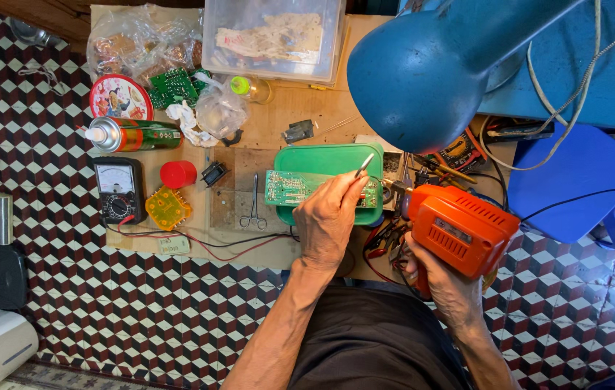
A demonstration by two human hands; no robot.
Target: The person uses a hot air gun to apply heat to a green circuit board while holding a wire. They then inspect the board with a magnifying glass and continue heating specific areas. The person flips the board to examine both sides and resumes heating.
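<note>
- Checkered floor tiles surround a low wooden bench [307,108] under a blue lamp [423,72].
- Circuit board [300,188] lies flat across the green tray [322,160].
- Left hand [328,220]: grip closed on thin metal tweezers [363,165], tip over the board.
- Right hand [441,278]: grip wrapped around the orange soldering gun [459,227], just beside the board.
- Judgement: brace my left wrist, bring the gun tip in slowly, touch one joint only.
</note>
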